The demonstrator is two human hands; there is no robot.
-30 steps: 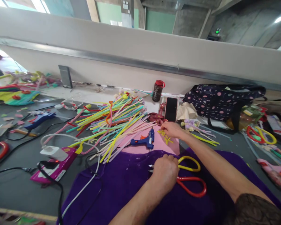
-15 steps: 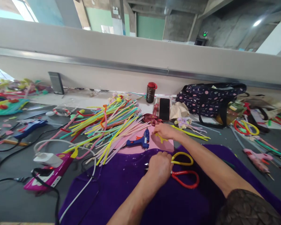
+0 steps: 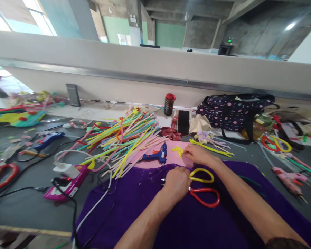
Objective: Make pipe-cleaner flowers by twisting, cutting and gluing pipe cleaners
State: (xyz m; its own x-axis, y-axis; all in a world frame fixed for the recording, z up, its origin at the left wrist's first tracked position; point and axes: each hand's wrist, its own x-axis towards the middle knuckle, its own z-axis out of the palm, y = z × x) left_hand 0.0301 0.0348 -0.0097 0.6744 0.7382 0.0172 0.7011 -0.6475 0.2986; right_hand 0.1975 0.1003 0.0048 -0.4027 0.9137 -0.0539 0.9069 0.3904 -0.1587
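Shifted rightward, the right hand (image 3: 198, 154), its fingers' hold unclear, is placed just right of yellow pieces (image 3: 178, 151) mid-frame, while scissors (image 3: 203, 190) are clasped in the left hand (image 3: 176, 182).

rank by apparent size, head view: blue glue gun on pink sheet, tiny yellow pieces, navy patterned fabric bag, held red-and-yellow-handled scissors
Navy patterned fabric bag
Red-and-yellow-handled scissors, partly hidden by the left hand
Blue plastic glue gun
Tiny yellow pieces together

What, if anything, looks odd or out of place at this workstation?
The scissors look oddly held: the left hand grips them around the middle, blade tips poking out one side, handles the other.
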